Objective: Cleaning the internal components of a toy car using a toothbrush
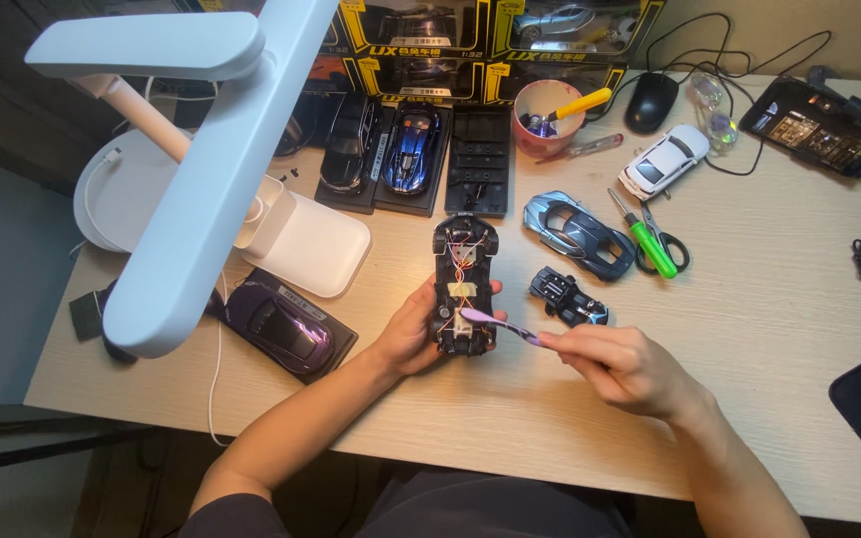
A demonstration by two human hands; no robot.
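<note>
Your left hand (413, 334) is clamped around the opened toy car chassis (464, 285), held above the bench (769, 329). Your right hand (630, 367) pinches a purple tool (498, 324), tip on the chassis wiring.

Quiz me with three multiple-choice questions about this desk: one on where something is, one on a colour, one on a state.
1. Where is the pink cup?
A. far side of the desk
B. on the floor
C. in the person's lap

2. What colour is the screwdriver handle beside the scissors?
A. red
B. green
C. white

3. The toy car chassis in the left hand is:
A. boxed
B. opened, wires showing
C. fully bodied

Answers: A, it stands near the boxes; B, bright green; B, red wires lie exposed while the right hand holds a purple tool to it.
</note>
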